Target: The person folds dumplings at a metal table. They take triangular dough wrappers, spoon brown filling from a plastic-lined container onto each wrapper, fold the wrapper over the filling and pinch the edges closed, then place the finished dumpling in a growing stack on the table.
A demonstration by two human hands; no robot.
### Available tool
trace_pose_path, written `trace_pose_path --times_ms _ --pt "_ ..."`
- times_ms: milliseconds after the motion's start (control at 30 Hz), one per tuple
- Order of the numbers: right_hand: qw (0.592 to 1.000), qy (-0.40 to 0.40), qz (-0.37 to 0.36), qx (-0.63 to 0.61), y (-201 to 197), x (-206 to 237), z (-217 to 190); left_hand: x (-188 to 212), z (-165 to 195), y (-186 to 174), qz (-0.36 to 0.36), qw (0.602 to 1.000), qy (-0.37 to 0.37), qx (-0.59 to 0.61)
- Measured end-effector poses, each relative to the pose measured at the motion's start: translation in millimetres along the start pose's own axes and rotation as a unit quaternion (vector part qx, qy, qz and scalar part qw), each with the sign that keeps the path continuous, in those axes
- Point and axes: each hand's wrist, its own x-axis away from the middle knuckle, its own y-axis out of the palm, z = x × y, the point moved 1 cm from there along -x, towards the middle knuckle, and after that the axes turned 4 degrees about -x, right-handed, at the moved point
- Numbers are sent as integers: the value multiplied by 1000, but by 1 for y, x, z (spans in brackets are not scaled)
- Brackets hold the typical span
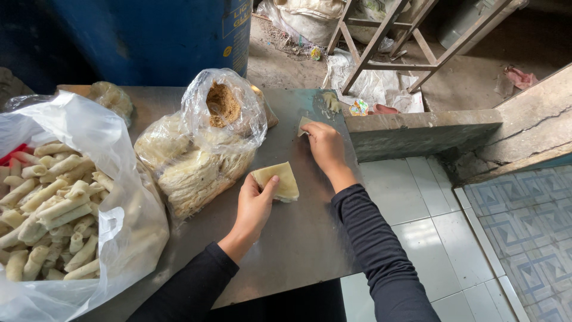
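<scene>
Surface: Steel table [298, 238] filled the middle of the frame, with tiled floor at lower right and a blue drum [149, 36] at the top left.
Left hand: our left hand [253, 209] pinched a folded pale wrapper [279, 180] near the centre of the frame, thumb on top, the piece lifted just off the steel.
Right hand: our right hand [325, 146] pressed down at the table's far edge, fingers curled over a small scrap of wrapper [304, 124]; we could not tell whether it gripped or only touched it.
Containers: a large white plastic bag [101, 197] at the left held a heap of finished rolls [50, 209]; a clear bag [196, 149] left of centre held stacked wrappers, and a smaller clear bag [223, 104] resting on it held brown crumbly filling.
Risk: we judged that the folded wrapper could spring open or tear if the pinch slackened.
Risk: the small bag stood open-mouthed on a soft pile, so a knock could spill the filling.
</scene>
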Motion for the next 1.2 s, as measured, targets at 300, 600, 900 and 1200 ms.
trace_pose_path --times_ms 300,600,900,1200 --pt "997 32 -52 -54 -7 2 -8 0 2 1 -4 1000 3 20" --pt "904 157 -39 -397 -38 -5 -17 1 3 2 -44 995 -14 86" --pt "912 46 -291 -287 -64 11 -95 1 7 -1 -80 977 -9 196" --pt "788 192 -315 -492 -52 12 -77 4 13 3 -58 989 106 87"
